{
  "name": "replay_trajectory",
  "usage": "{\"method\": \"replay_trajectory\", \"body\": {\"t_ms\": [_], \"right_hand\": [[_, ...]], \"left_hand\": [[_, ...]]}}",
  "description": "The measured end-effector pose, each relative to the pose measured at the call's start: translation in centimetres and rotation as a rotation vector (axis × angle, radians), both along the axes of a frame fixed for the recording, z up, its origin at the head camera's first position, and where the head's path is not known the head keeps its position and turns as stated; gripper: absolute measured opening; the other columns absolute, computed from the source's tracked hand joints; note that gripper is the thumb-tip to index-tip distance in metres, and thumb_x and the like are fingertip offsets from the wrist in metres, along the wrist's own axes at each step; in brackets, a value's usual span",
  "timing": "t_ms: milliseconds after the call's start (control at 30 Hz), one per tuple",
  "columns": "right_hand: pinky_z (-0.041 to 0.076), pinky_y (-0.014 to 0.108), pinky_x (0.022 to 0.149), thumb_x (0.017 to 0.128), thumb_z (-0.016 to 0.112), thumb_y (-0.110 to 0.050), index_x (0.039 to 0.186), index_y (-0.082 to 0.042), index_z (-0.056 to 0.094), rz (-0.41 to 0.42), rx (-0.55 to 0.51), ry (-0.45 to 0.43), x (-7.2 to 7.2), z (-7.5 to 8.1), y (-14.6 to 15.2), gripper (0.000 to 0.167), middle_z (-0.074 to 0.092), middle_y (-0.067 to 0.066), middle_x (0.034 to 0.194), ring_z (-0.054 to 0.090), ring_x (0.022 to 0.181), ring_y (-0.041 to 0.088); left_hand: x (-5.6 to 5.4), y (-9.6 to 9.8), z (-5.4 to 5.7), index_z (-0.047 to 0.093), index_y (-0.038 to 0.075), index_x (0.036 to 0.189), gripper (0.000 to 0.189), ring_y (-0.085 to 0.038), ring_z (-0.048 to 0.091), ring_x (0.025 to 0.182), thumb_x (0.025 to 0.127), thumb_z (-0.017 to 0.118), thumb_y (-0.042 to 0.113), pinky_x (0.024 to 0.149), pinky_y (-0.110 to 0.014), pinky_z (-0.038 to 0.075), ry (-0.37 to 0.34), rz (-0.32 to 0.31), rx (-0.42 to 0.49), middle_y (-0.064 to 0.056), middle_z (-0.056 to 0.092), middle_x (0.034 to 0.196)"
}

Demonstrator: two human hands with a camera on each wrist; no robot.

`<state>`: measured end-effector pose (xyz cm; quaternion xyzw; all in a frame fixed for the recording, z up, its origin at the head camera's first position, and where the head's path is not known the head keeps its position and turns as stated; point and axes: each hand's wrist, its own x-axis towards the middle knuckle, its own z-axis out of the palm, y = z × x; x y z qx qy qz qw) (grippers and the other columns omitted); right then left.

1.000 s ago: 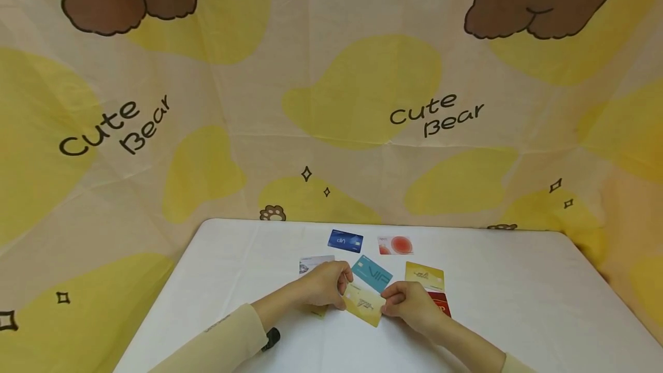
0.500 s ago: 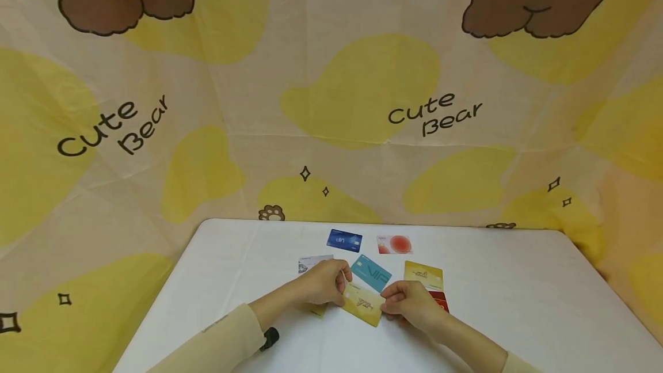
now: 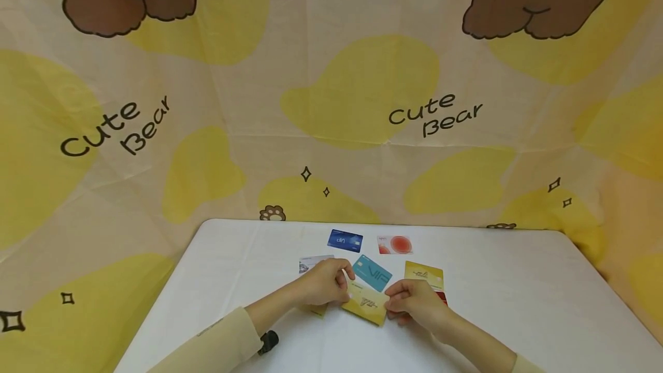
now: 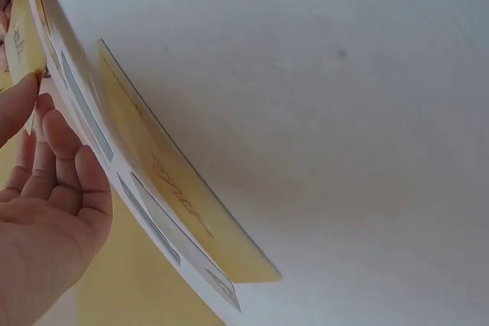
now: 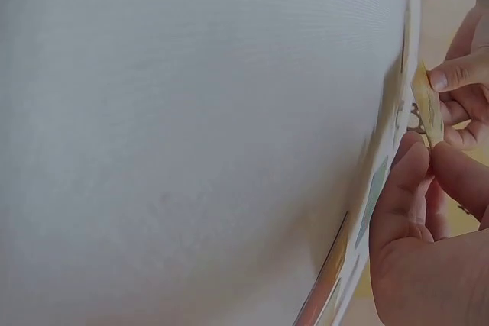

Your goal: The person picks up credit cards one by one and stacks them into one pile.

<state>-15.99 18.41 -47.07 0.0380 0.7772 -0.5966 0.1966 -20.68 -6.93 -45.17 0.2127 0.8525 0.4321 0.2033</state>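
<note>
Both hands hold one yellow card (image 3: pixel 364 305) between them, raised off the table. My left hand (image 3: pixel 323 282) pinches its left edge with thumb and fingers. At the opposite edge, my right hand (image 3: pixel 418 305) pinches it the same way. The right wrist view shows this yellow card (image 5: pixel 428 108) nearly edge-on between the two hands. Just behind it, a teal VIP card (image 3: pixel 372 273) lies on the table. A second yellow card (image 4: pixel 164 169) lies beneath the left hand, mostly hidden by it in the head view. A silvery-white card (image 3: pixel 313 262) is partly covered by that hand too.
Farther back on the white table (image 3: pixel 248 281) are a blue VIP card (image 3: pixel 345 240) and a white card with a red circle (image 3: pixel 396 244). By the right hand lie another yellow card (image 3: pixel 425 274) and a red card (image 3: pixel 442 297), mostly hidden. A bear-print cloth (image 3: pixel 331 91) hangs behind.
The held yellow card and the right hand have shifted slightly to the right, and the right hand covers more of the red card. The cards on the table stay put.
</note>
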Motion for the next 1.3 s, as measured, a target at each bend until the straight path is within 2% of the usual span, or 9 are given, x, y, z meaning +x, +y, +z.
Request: {"method": "replay_trajectory", "body": {"t_ms": [400,700,967,1300], "right_hand": [[0.062,0.034,0.071,0.091,0.075,0.0,0.109,0.006,0.066,0.022,-0.016,0.034,0.5,0.5,0.9,0.021,0.07,0.006,0.084,0.071,0.079,0.02],[0.061,0.032,0.071,0.093,0.073,0.0,0.108,0.007,0.067,0.031,-0.023,0.033,1.0,1.0,1.4,0.018,0.071,0.006,0.088,0.067,0.078,0.019],[0.062,0.031,0.07,0.093,0.073,0.0,0.107,0.007,0.067,0.065,-0.029,0.038,1.6,1.3,1.8,0.017,0.071,0.007,0.087,0.068,0.077,0.019],[0.061,0.029,0.066,0.091,0.077,-0.002,0.103,0.004,0.069,0.127,-0.007,0.073,2.6,1.5,2.1,0.014,0.071,0.005,0.081,0.067,0.071,0.018]], "left_hand": [[1.0,0.2,0.4,0.068,0.014,0.099,0.022,-0.011,0.055,0.069,0.087,0.082,0.001,0.057,-0.021,0.043,0.008,0.009,0.052,0.0,0.062,0.076],[2.2,0.6,1.0,0.068,0.009,0.098,0.021,-0.012,0.052,0.063,0.085,0.081,-0.003,0.051,-0.022,0.039,-0.053,0.037,0.114,-0.001,0.061,0.073],[3.2,0.8,0.9,0.068,0.008,0.093,0.022,-0.01,0.052,0.061,0.081,0.08,-0.006,0.054,-0.02,0.04,-0.064,0.026,0.136,0.001,0.062,0.068],[4.7,0.8,1.0,0.068,0.013,0.092,0.024,-0.011,0.053,0.061,0.08,0.082,-0.003,0.053,-0.021,0.041,-0.117,0.025,0.098,-0.001,0.064,0.068]]}}
